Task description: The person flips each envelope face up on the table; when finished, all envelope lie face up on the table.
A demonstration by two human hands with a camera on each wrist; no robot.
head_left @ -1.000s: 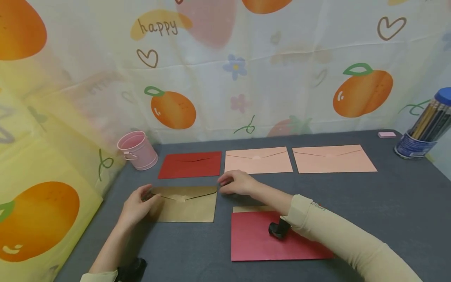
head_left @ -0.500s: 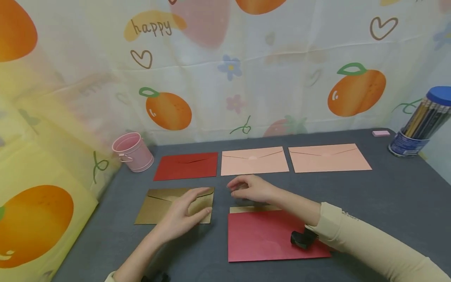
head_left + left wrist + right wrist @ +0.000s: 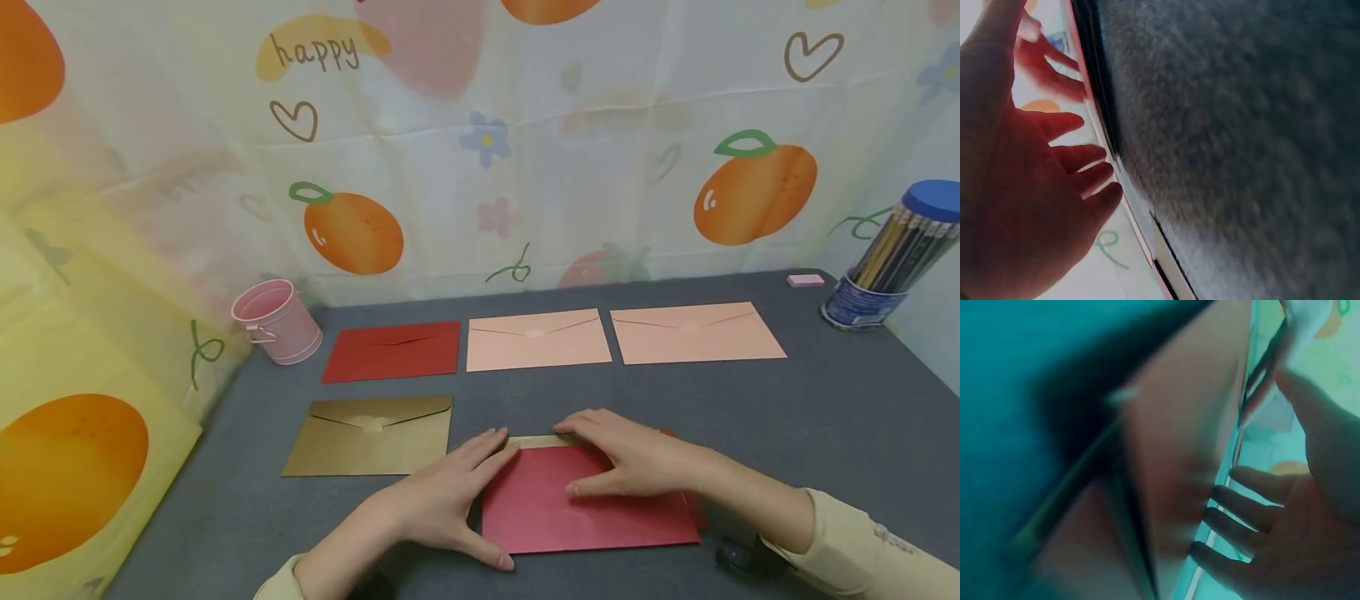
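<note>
A stack of envelopes lies near the front of the table, a pinkish-red envelope (image 3: 585,517) on top and a gold strip (image 3: 542,441) showing along its far edge. My left hand (image 3: 442,492) is spread at the stack's left side, fingertips near the far corner and thumb by the front one. Over the stack's right part reaches my right hand (image 3: 637,457), fingers at the gold strip and thumb above the red face. Both wrist views show extended, parted fingers of the left hand (image 3: 1035,194) and right hand (image 3: 1291,531). A gold envelope (image 3: 367,446) lies flat to the left.
Behind lie a red envelope (image 3: 393,354) and two pale pink envelopes, one in the middle (image 3: 538,350) and one to the right (image 3: 697,342). A pink bucket (image 3: 285,329) stands back left. A pencil tub (image 3: 862,300) and a pink eraser (image 3: 806,281) sit back right.
My left hand has left the gold envelope and moved right to the stack's left side. My right hand has come right and nearer, onto the stack. The gold envelope stays in its place.
</note>
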